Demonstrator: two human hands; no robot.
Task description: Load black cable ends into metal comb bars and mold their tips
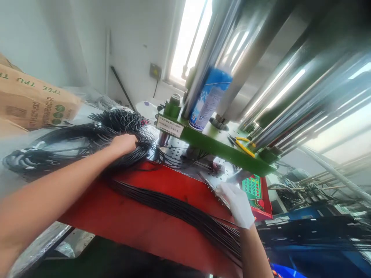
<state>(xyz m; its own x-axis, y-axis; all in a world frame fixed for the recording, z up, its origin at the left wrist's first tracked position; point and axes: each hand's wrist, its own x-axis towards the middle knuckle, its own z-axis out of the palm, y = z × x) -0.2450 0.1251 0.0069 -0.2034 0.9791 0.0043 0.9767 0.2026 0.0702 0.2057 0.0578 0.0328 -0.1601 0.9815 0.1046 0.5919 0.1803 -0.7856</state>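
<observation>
My bare left hand point(125, 143) is closed on a thick bundle of thin black cables point(95, 135) piled at the back left of a red machine table point(139, 216). My right hand point(238, 204), in a white glove, rests at the edge of a perforated metal plate point(216, 177), fingers curled on a thin metal strip whose shape I cannot make out. Another sheaf of black cables point(179, 210) runs across the red table toward my right wrist.
A green press platform point(220, 148) carries a blue spray can point(209, 98) and yellow-handled pliers point(245, 146). Shiny steel columns point(261, 69) rise behind it. A green keypad panel point(252, 188) sits by my right hand. A brown paper sack point(31, 100) lies far left.
</observation>
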